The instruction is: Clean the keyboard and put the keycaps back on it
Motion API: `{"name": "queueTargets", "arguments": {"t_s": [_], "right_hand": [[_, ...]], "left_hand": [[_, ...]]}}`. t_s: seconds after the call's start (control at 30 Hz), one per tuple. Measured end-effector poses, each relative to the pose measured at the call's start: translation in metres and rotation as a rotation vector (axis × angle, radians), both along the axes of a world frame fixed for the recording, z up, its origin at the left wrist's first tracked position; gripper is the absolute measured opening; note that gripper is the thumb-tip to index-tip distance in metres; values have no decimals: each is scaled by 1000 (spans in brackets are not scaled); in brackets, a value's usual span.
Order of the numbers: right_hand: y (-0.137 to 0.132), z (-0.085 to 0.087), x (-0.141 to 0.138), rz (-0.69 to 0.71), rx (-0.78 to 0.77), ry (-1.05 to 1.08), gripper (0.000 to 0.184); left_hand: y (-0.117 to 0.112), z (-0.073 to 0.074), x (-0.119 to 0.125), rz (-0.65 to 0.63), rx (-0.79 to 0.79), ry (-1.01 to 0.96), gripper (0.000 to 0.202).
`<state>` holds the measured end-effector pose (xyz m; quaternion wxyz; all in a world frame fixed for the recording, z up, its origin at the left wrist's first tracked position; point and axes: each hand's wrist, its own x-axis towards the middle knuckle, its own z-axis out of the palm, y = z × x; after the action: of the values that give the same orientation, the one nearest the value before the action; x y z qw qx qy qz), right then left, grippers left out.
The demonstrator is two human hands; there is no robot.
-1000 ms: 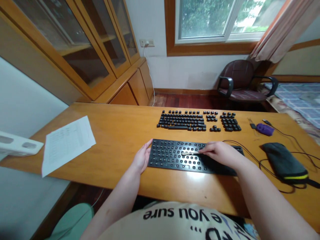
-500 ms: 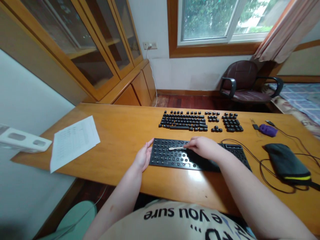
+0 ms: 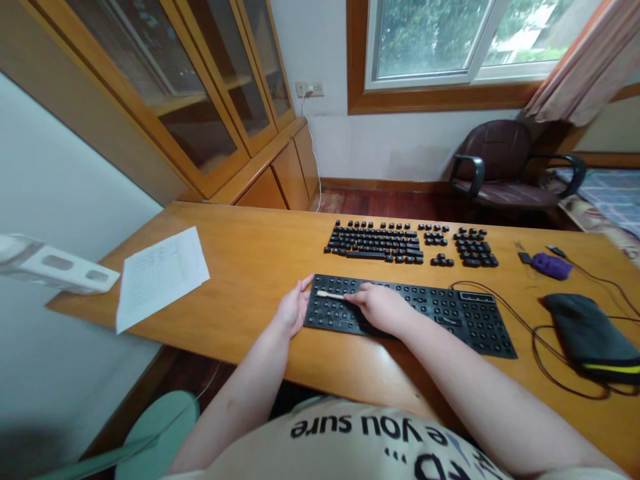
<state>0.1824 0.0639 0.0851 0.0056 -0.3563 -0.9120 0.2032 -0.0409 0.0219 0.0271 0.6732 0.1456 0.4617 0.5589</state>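
A black keyboard (image 3: 450, 312) with its keycaps off lies on the desk in front of me, its bare switches showing. My left hand (image 3: 294, 308) grips the keyboard's left end, thumb along the near side of the edge and fingers partly hidden. Over the left part of the board, my right hand (image 3: 377, 305) is closed around a pale toothbrush (image 3: 330, 295). The brush head points left and rests on or just above the switches; I cannot tell which. Beyond the keyboard, the loose black keycaps (image 3: 375, 243) stand in keyboard order.
Papers (image 3: 163, 280) lie on the wooden desk (image 3: 260, 247) at left, beside a white object (image 3: 60, 267). At right are a dark pouch (image 3: 587, 333), a purple item (image 3: 551, 265) and looping cables (image 3: 537, 357). A green stool (image 3: 160, 427) stands below left.
My right hand has moved left along the keyboard with the toothbrush, uncovering more of the board's right side. My left hand still holds the left end. The whole view has shifted slightly.
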Motion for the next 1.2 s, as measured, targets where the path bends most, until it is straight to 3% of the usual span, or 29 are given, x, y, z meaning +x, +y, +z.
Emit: {"name": "queueTargets", "arguments": {"t_s": [0.1,0.13,0.23,0.3,0.43,0.57,0.73,0.87,1.0,1.1,1.2], "right_hand": [[-10,-2,2,222,-77,53,36],[-12,-2,3,222,-73,78,38],[-15,-5,8,12,46,78,40],[-19,-6,9,-35,94,26,40],[-32,-6,9,149,82,7,41],[-37,-4,12,-9,194,-50,44],[-39,-2,22,91,208,-95,44],[-29,3,30,2,242,-108,41],[-26,2,12,14,212,-129,42],[-35,0,-8,100,150,-90,45],[-41,2,-8,251,108,26,42]], "left_hand": [[1,-1,0,4,-27,29,45],[2,-2,0,7,-37,45,42],[3,-6,2,9,-50,95,28],[3,-8,3,4,-35,118,22],[1,-8,4,15,59,101,20],[-1,-6,3,37,74,75,20],[2,-5,3,54,27,78,17],[6,-5,0,24,19,97,16],[9,-6,0,-18,35,117,15],[9,-4,1,-38,35,127,15],[9,-2,1,-55,11,126,16]]}}
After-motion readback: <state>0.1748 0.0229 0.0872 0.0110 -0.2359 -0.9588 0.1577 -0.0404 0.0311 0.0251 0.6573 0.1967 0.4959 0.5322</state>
